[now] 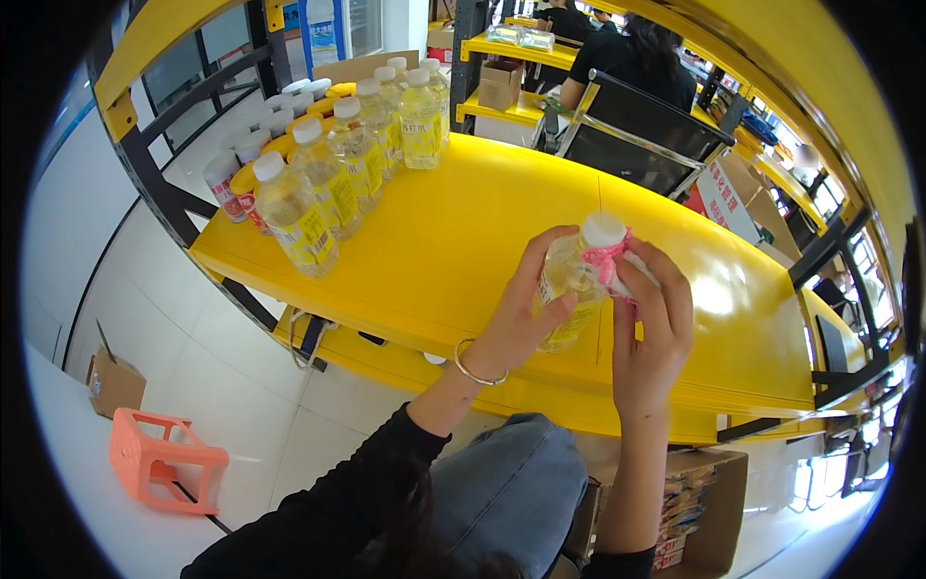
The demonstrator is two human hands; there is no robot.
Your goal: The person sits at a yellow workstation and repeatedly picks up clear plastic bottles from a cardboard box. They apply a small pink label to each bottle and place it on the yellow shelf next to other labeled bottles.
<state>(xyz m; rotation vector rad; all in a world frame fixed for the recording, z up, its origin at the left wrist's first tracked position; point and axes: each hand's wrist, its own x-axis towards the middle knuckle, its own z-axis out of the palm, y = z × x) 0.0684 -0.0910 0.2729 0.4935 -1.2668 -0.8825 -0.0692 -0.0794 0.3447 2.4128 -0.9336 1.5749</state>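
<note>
A clear plastic bottle [566, 277] with a white cap and a yellow-printed label is held over the yellow shelf [453, 251]. My left hand [522, 314] wraps around its left side, the thumb across the front. My right hand [659, 314] is closed at the bottle's upper right and presses a pink-and-white cloth [608, 259] against its neck and shoulder. Part of the cloth is hidden behind the right fingers. At the left of the shelf stand several similar bottles [307, 232] in a row, upright with their caps on.
Cans with white and yellow lids [253, 147] crowd the shelf's left end. Behind the shelf a person [637, 58] sits in a black chair [632, 135]. A pink stool [166, 461] and small cardboard box [118, 381] are on the floor at left; a filled carton [714, 511] is below right.
</note>
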